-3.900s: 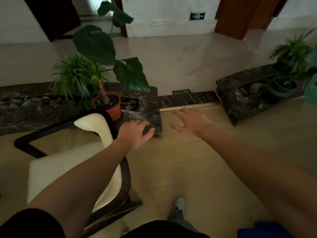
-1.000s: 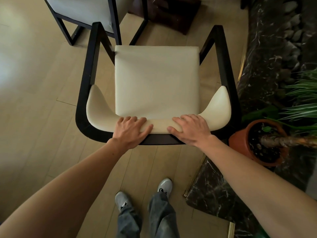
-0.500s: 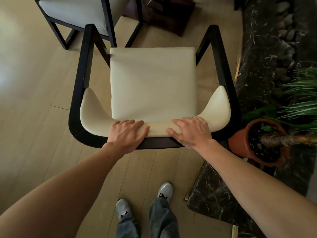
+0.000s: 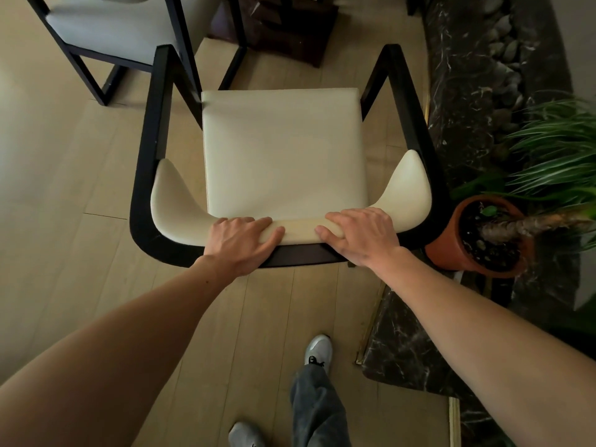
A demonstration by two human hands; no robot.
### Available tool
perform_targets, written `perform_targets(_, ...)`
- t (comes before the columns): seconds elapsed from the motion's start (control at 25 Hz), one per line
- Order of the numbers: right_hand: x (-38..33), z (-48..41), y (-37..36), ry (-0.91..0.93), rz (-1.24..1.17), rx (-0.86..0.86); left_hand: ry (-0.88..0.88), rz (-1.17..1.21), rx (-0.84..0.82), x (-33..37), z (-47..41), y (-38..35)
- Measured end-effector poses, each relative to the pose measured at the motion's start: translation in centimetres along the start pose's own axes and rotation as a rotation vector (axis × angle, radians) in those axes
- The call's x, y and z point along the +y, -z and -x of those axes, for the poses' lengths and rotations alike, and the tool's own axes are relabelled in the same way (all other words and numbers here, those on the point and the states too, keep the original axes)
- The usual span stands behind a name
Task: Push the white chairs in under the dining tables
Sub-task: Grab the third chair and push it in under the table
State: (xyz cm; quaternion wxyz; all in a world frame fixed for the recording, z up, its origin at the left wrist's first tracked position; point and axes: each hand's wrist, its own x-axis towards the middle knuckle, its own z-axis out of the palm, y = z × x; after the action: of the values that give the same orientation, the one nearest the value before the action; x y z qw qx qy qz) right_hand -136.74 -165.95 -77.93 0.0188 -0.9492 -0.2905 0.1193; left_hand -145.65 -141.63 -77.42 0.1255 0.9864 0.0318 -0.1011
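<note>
A white chair (image 4: pixel 283 150) with a cream seat, curved cream backrest and black frame stands directly below me on the wooden floor. My left hand (image 4: pixel 240 241) grips the top of the backrest left of centre. My right hand (image 4: pixel 361 235) grips it right of centre. A dark table base (image 4: pixel 283 27) sits beyond the chair's front edge; the tabletop is out of view.
A second white chair (image 4: pixel 106 30) with black legs stands at the top left. A dark marble planter ledge (image 4: pixel 477 75) with pebbles runs along the right. A terracotta pot (image 4: pixel 451 250) with green plants touches the chair's right rear corner. My feet are below.
Both hands went from hovering over the floor to gripping the chair's backrest. Over the last second the chair has barely shifted in view, while my right foot stepped forward.
</note>
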Motion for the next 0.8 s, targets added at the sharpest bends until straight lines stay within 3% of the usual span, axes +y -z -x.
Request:
perform_targets(0.32, -3.8, 5.6, -1.7, -0.131, -0.012, 0.024, -0.099, -0.031, -0.025, -1.3, 3.1, -0.3)
perform_targets(0.8, -4.2, 7.1, -2.0, -0.167, -0.046, -0.041, -0.166, -0.025, -0.065, -0.7, 3.9, -0.4)
